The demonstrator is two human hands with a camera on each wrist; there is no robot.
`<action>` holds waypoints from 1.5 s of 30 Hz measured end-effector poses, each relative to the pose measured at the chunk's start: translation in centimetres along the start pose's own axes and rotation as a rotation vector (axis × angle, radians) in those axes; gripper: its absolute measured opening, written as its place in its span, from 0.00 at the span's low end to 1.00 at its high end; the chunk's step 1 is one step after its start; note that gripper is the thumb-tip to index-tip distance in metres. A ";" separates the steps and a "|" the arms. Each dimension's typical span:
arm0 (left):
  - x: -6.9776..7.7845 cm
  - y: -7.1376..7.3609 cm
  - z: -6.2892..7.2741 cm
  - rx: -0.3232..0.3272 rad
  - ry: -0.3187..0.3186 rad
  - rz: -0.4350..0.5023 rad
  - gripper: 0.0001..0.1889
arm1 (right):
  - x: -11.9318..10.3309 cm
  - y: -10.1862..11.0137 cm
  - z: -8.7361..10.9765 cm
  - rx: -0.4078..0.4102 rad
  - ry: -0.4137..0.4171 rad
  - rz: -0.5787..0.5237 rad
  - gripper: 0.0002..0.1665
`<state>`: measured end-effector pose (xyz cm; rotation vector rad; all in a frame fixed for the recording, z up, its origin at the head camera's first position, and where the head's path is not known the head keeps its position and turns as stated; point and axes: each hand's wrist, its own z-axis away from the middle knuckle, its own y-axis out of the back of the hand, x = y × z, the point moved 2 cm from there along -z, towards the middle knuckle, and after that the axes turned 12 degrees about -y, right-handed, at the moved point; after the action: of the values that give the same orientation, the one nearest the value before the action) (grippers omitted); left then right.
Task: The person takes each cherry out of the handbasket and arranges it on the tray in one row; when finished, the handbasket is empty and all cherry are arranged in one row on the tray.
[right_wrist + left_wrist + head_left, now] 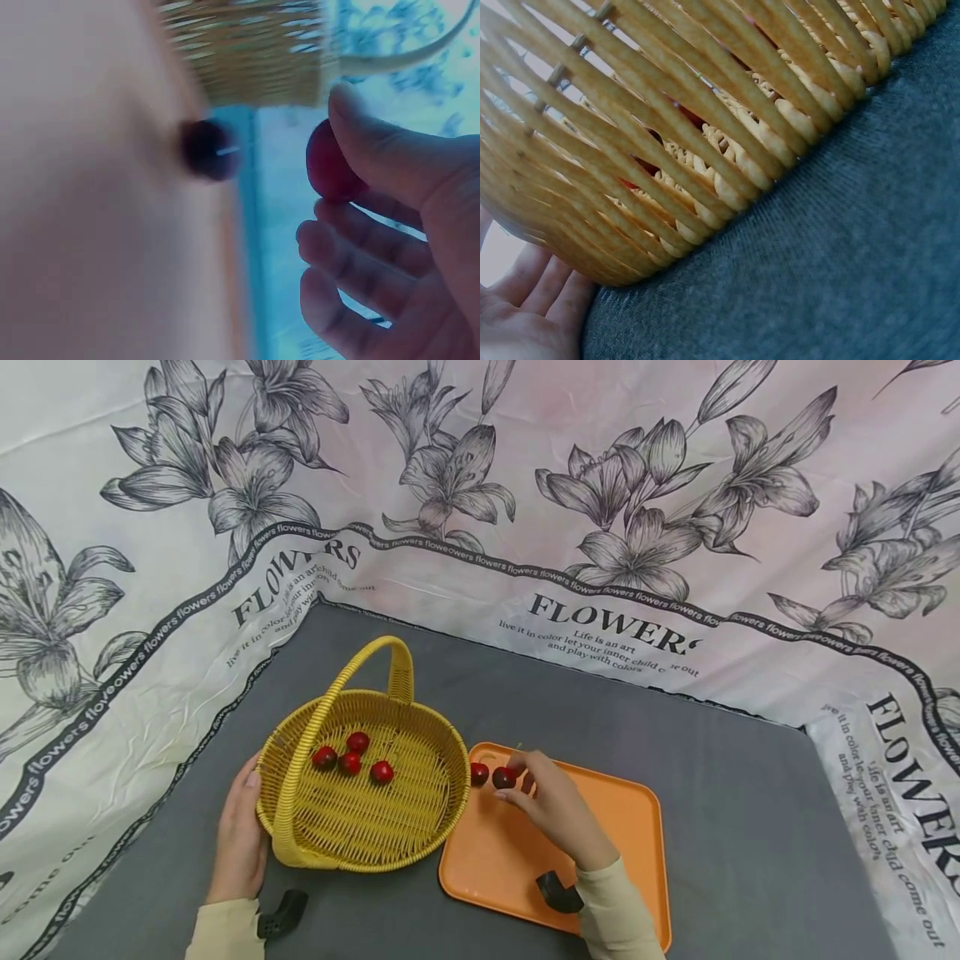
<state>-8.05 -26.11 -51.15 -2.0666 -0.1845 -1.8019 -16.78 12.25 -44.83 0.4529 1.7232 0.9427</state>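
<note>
A yellow woven basket (441, 727) with a tall handle holds several dark red cherries (382, 772) on its floor. My left hand (242, 839) rests against the basket's left side; in the left wrist view its fingers lie straight along the weave. Over the orange tray (570, 860), my right hand (558, 806) pinches one cherry (330, 165) between thumb and fingertips. The right wrist view shows this cherry raised off the tray. Another cherry (478, 774) lies on the tray, close to the basket's right rim.
A dark grey cloth (750, 827) covers the table. Behind it and along the sides hangs a white cloth (480, 577) printed with flowers and lettering. The basket's handle (318, 718) arches high above its rim. The basket overlaps the tray's left edge.
</note>
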 end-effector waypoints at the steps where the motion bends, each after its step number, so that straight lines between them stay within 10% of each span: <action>1: 0.0 0.0 0.0 0.002 0.001 0.002 0.29 | 0.5 -0.4 0.0 0.005 -0.005 0.009 0.19; 20: 0.2 0.0 0.4 0.007 -0.008 0.037 0.28 | 2.5 -4.0 -0.1 0.000 -0.225 -0.032 0.17; 45: 0.0 0.1 0.1 0.008 -0.042 0.031 0.27 | 2.6 -3.9 -0.4 -0.037 -0.231 0.005 0.22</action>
<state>-7.94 -26.18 -51.16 -2.0917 -0.1700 -1.7386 -17.50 11.57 -49.43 0.5207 1.4940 0.8879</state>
